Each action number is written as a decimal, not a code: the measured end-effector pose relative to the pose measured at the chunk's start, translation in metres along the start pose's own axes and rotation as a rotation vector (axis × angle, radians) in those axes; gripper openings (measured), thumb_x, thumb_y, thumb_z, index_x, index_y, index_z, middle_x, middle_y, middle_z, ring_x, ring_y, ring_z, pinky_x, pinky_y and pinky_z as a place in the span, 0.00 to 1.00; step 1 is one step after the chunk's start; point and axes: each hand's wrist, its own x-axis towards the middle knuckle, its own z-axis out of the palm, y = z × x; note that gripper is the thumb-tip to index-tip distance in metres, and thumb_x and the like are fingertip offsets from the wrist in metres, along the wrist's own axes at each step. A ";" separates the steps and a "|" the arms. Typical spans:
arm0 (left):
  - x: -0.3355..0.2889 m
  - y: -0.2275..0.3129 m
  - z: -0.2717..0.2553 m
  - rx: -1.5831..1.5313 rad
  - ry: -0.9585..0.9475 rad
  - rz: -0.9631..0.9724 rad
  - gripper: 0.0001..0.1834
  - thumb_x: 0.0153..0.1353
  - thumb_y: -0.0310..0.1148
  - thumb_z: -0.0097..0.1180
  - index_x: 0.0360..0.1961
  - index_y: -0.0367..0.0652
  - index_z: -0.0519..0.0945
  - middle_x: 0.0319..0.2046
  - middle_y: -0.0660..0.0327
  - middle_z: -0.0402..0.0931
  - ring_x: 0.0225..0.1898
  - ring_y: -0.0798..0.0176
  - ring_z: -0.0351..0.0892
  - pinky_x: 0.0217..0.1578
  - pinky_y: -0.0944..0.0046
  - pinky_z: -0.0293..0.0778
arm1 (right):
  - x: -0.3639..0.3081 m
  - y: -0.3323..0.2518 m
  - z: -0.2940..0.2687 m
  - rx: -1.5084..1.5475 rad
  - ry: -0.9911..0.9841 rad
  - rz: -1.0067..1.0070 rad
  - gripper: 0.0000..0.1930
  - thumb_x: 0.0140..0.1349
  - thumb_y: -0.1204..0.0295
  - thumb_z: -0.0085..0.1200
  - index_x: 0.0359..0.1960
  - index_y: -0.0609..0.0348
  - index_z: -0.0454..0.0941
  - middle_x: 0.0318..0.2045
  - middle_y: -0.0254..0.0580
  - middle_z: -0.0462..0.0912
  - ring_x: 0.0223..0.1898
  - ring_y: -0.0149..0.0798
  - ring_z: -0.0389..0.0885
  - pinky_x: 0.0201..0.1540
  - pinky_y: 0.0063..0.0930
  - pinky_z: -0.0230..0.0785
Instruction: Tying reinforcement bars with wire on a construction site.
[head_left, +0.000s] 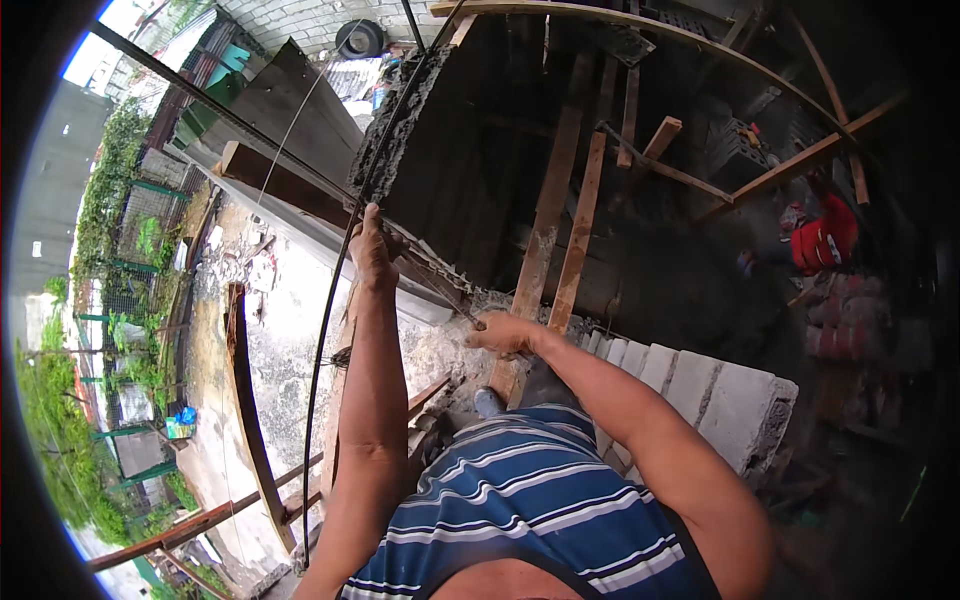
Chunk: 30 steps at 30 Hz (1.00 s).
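My left hand (373, 252) is closed, thumb up, around a dark steel bar (225, 115) where it meets a long black rod (318, 370) at the end of a rough concrete wall top (400, 125). Nearer to me on the right, my right hand (503, 334) has its fingers curled beside the rough mortar edge. What it grips is mostly hidden by the fingers; a narrow strip runs from it toward the left hand. A thick wooden beam (290, 190) lies just beyond my left hand.
Two long planks (560, 220) stretch over the dark space ahead. Grey hollow blocks (690, 385) line my right side. Below on the right is a person in red (825, 235). An upright timber (250, 400) and rubble-strewn ground lie left; a tyre (360, 39) rests by the far wall.
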 end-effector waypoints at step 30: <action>0.018 -0.001 -0.010 0.172 -0.066 0.025 0.25 0.68 0.44 0.55 0.47 0.26 0.73 0.37 0.50 0.82 0.26 0.59 0.81 0.25 0.65 0.77 | -0.026 -0.045 -0.034 -0.611 0.233 -0.004 0.25 0.62 0.45 0.53 0.47 0.53 0.82 0.46 0.53 0.85 0.51 0.57 0.82 0.53 0.48 0.74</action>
